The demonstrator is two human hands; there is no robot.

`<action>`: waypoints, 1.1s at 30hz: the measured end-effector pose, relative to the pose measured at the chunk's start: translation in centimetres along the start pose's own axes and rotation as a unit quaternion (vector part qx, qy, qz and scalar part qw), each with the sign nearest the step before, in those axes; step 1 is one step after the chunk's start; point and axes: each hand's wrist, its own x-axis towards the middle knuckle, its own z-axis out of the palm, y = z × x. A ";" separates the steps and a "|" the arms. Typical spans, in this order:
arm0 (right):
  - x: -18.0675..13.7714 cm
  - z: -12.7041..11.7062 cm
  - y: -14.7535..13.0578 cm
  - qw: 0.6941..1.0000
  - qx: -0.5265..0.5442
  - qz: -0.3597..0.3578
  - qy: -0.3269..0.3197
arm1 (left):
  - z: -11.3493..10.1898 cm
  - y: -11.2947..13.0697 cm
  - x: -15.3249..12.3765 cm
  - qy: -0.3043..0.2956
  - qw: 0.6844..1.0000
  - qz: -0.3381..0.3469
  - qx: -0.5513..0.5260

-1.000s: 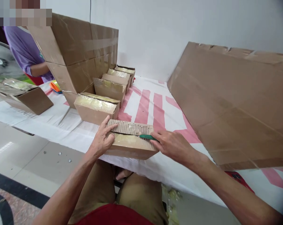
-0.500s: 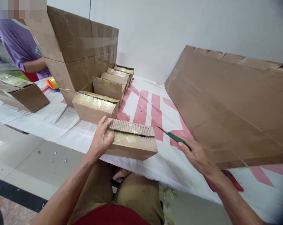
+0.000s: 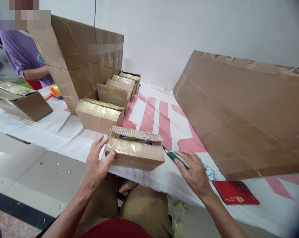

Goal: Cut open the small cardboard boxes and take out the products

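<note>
Cardboard box (image 3: 134, 152) sits right in front of me, near the front edge of the white cloth (image 3: 70, 132), I think so both hands can reach it. Its bumpy flap (image 3: 137, 134) sticks up at the back, with a dark gap under it. My left hand (image 3: 97, 163) is spread out by the left end, its thumb at the box, maybe to steady it; it isn't pinching. My right hand (image 3: 195, 172) has the green knife (image 3: 174, 158) between thumb and fingers, but I can't tell if they squeeze it. The blade points at the box's right end, well away from my left hand, which seems safer.
</note>
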 end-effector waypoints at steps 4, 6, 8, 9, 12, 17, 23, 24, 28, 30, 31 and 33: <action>3.1 -1.0 -5.6 0.995 0.040 -0.088 0.009 | 0.2 0.3 -0.5 -0.001 1.000 -0.021 -0.004; 4.2 -0.4 -7.2 0.995 0.027 -0.100 -0.007 | 0.4 0.4 -0.6 -0.004 0.999 -0.034 -0.020; 4.9 0.5 -7.9 0.995 0.007 -0.100 -0.022 | 0.5 0.5 -0.6 -0.004 0.998 -0.046 -0.041; 5.2 1.0 -8.0 0.995 -0.002 -0.097 -0.028 | 0.6 0.5 -0.6 -0.004 0.997 -0.053 -0.052; 5.8 2.0 -7.6 0.995 -0.007 -0.089 -0.044 | 0.7 0.3 -0.7 -0.003 0.992 -0.075 -0.097; 6.8 1.3 -7.9 0.995 0.027 -0.098 -0.019 | 0.9 -0.3 -0.7 -0.035 0.976 -0.116 -0.181; 5.1 -1.1 -10.2 0.969 0.051 -0.229 0.071 | 0.4 -0.6 -0.6 -0.039 0.978 -0.108 -0.172; 4.7 -1.6 -10.3 0.966 0.070 -0.243 0.053 | 0.2 -0.6 -0.6 -0.040 0.978 -0.104 -0.176; 4.5 -3.5 -10.1 0.967 0.173 -0.189 -0.006 | -0.2 -0.7 -0.5 -0.061 0.978 -0.088 -0.179; 5.2 -4.0 -10.1 0.963 0.227 -0.141 -0.040 | -0.3 -0.8 -0.3 -0.073 0.979 -0.080 -0.174; 5.7 -4.1 -10.2 0.959 0.247 -0.122 -0.069 | -0.3 -0.8 -0.3 -0.077 0.979 -0.077 -0.174; 6.7 -4.1 -10.6 0.951 0.259 -0.095 -0.141 | -0.4 -0.7 -0.2 -0.079 0.978 -0.070 -0.179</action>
